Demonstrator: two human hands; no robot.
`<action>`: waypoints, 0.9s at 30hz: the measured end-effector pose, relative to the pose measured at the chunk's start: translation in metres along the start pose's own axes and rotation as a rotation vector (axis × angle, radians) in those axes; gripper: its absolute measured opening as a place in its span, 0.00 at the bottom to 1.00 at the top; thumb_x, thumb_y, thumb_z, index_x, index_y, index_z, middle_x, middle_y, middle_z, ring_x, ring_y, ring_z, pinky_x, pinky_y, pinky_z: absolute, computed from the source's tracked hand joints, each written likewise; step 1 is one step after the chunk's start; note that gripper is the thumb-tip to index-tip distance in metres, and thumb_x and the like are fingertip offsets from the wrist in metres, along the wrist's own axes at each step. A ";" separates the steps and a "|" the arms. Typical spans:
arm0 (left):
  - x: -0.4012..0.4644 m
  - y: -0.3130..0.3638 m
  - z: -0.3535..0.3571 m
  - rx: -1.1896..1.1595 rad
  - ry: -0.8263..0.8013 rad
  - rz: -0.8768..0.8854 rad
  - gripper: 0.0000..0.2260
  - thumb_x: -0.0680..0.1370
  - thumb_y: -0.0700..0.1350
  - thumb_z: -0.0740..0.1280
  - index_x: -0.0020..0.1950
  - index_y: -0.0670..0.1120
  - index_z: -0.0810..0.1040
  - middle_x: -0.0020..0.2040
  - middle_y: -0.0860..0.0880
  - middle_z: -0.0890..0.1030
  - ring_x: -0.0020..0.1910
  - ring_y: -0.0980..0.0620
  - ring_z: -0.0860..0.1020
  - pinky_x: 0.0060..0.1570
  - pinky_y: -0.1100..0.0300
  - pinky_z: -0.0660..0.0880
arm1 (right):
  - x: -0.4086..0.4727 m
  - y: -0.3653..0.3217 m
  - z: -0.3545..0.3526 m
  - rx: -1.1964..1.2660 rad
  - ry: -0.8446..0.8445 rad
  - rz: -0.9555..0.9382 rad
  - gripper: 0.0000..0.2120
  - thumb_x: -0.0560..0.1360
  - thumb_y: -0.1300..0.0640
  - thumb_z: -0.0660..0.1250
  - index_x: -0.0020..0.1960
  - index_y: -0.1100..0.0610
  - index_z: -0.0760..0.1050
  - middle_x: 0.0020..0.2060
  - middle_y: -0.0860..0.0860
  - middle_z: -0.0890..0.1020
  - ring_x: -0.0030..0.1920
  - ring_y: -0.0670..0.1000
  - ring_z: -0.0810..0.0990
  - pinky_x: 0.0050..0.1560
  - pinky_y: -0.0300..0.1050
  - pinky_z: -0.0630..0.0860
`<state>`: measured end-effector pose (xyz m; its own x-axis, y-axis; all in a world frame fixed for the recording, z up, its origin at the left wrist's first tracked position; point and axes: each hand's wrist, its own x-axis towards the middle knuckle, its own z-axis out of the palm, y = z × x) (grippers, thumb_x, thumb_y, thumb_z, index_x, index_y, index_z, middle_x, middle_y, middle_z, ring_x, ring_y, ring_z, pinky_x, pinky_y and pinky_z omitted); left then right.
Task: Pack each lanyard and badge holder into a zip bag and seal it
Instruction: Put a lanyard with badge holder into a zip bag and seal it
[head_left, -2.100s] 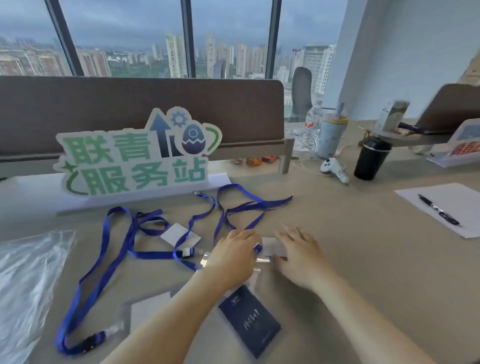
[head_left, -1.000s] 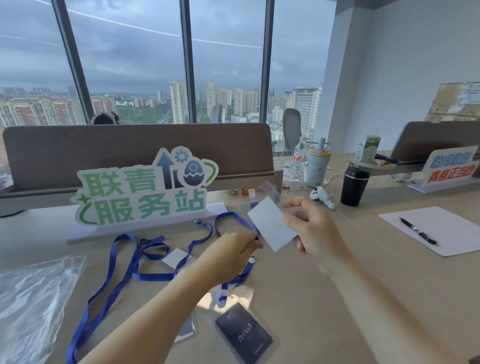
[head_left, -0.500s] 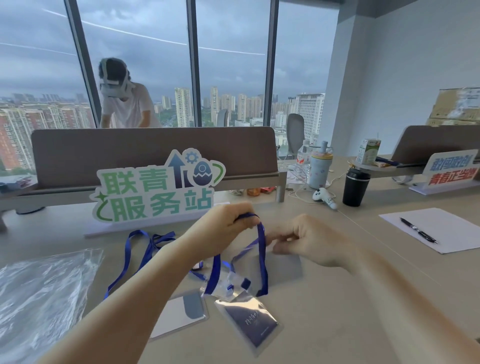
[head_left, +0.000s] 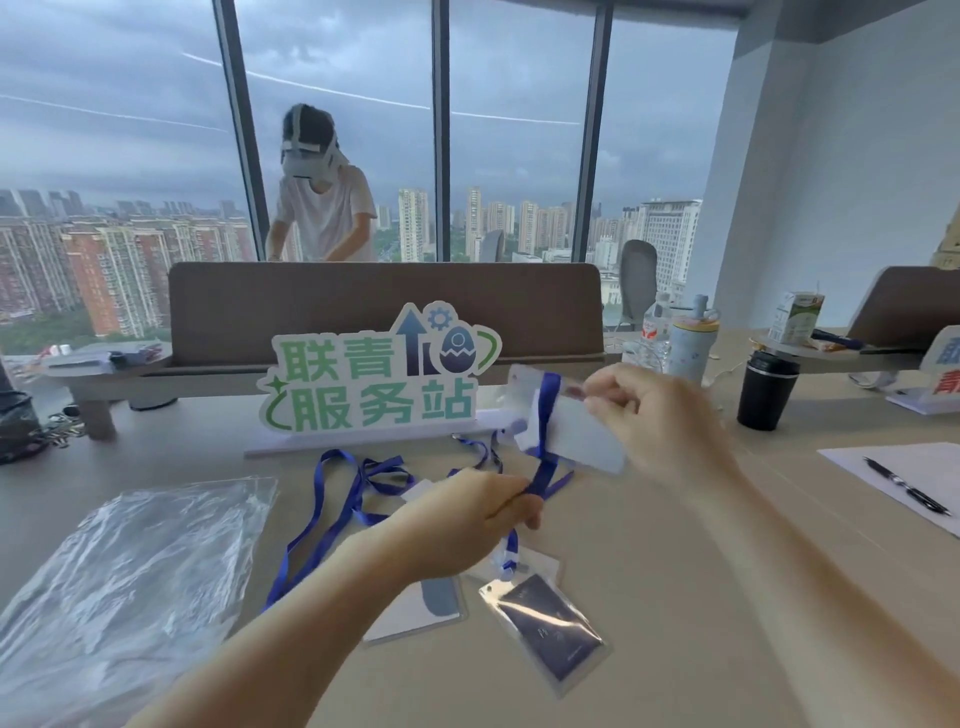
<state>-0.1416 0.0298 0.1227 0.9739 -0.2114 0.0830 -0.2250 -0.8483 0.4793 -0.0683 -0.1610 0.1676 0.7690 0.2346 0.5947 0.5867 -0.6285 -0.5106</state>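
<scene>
Pinching a blue lanyard strap (head_left: 545, 470) between thumb and curled fingers, the left hand (head_left: 470, 519) is held above the desk (head_left: 701, 597), clenched on the strap. The strap is drawn upward from that grip and passes across the front of a clear badge holder with a white card (head_left: 576, 441), which is grasped at its upper edge by the right hand (head_left: 660, 415). The right fingers (head_left: 605, 395) are closed on the holder; this area is blurred, so the exact contact cannot be told. The holder is held tilted, in the air, just in front of the green-lettered sign (head_left: 379, 384).

Below the left hand, a short length of the strap hangs down to a clip (head_left: 506, 564). A second badge holder with a dark blue card (head_left: 550, 631) lies flat on the desk beneath it. A third holder with a pale card (head_left: 421, 608) lies just beside it to the left, partly covered by the left forearm. More blue lanyard loops (head_left: 358, 483) lie on the desk between the sign and the left arm.

Clear zip bags (head_left: 124, 582) are spread flat at the left of the desk, well apart from both hands. At the right, a pen (head_left: 904, 486) rests on a white sheet (head_left: 883, 467). A black cup (head_left: 766, 389) stands farther back. Behind the brown partition (head_left: 384, 306), another person (head_left: 324, 202) wearing a headset is standing by the window.
</scene>
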 end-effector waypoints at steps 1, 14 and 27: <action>-0.004 0.000 -0.006 0.126 0.014 0.033 0.12 0.82 0.53 0.55 0.50 0.51 0.77 0.43 0.53 0.79 0.39 0.53 0.77 0.40 0.58 0.73 | -0.002 -0.004 0.000 -0.133 -0.066 -0.026 0.04 0.75 0.54 0.70 0.48 0.47 0.82 0.37 0.39 0.81 0.43 0.46 0.79 0.44 0.43 0.75; -0.025 -0.025 -0.031 -0.806 0.285 0.051 0.04 0.72 0.44 0.71 0.40 0.45 0.84 0.30 0.52 0.78 0.29 0.53 0.72 0.34 0.59 0.70 | -0.013 -0.024 0.010 0.517 -0.701 -0.022 0.08 0.72 0.67 0.73 0.43 0.55 0.85 0.33 0.46 0.85 0.35 0.39 0.79 0.41 0.28 0.73; -0.008 -0.020 -0.008 -1.365 0.380 0.006 0.13 0.74 0.32 0.64 0.40 0.44 0.86 0.40 0.45 0.85 0.39 0.51 0.83 0.41 0.61 0.81 | -0.006 -0.020 0.043 0.890 -0.267 0.304 0.05 0.78 0.63 0.66 0.44 0.58 0.78 0.24 0.44 0.75 0.18 0.40 0.65 0.18 0.31 0.58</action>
<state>-0.1446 0.0524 0.1196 0.9711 0.1135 0.2099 -0.2360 0.3275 0.9149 -0.0737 -0.1177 0.1477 0.8871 0.3842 0.2559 0.2470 0.0733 -0.9662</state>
